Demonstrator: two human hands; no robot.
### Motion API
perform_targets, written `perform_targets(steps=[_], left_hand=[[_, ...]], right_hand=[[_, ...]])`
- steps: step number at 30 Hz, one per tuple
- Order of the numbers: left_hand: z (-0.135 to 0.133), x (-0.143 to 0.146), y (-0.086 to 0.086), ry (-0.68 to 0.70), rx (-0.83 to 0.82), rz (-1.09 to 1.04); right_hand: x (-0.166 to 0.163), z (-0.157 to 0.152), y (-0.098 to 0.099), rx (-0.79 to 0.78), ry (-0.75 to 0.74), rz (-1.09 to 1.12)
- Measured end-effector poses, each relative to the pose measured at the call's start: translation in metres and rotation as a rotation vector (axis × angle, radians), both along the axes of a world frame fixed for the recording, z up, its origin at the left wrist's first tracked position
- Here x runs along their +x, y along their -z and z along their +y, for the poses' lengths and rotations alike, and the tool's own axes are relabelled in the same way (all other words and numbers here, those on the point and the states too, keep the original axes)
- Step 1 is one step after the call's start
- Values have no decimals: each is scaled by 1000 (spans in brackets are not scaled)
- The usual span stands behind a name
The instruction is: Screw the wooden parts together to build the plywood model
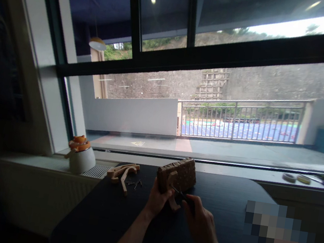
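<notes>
My left hand is wrapped round the near end of a wooden model block with a patterned top, held just above the dark table. A light wooden leg piece sticks down from it. My right hand is closed on a thin dark tool whose tip meets the block's side. Loose light wooden parts lie on the table to the left, with a few small dark screws beside them.
A white pot with an orange top stands on the sill at the left. Two tape rolls lie on the sill at the right. A large window runs along the far side. A blurred patch covers the lower right.
</notes>
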State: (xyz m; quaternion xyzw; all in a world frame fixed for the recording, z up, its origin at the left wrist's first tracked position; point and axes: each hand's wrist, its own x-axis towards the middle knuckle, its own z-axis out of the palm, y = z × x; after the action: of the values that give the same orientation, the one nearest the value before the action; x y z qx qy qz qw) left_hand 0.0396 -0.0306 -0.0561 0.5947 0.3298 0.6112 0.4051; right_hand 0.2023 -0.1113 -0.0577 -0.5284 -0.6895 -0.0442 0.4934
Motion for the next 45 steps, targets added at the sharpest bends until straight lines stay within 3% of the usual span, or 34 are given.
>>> perform_targets(steps=[10, 25, 45], left_hand=[[1, -2, 0, -9, -67, -41], [-5, -13, -9, 88, -249, -204], [-10, -1, -9, 27, -70, -101]], right_hand=[[1, -3, -10, -171, 6, 94], [9, -4, -12, -186, -35, 201], [7, 1, -1, 49, 64, -41]])
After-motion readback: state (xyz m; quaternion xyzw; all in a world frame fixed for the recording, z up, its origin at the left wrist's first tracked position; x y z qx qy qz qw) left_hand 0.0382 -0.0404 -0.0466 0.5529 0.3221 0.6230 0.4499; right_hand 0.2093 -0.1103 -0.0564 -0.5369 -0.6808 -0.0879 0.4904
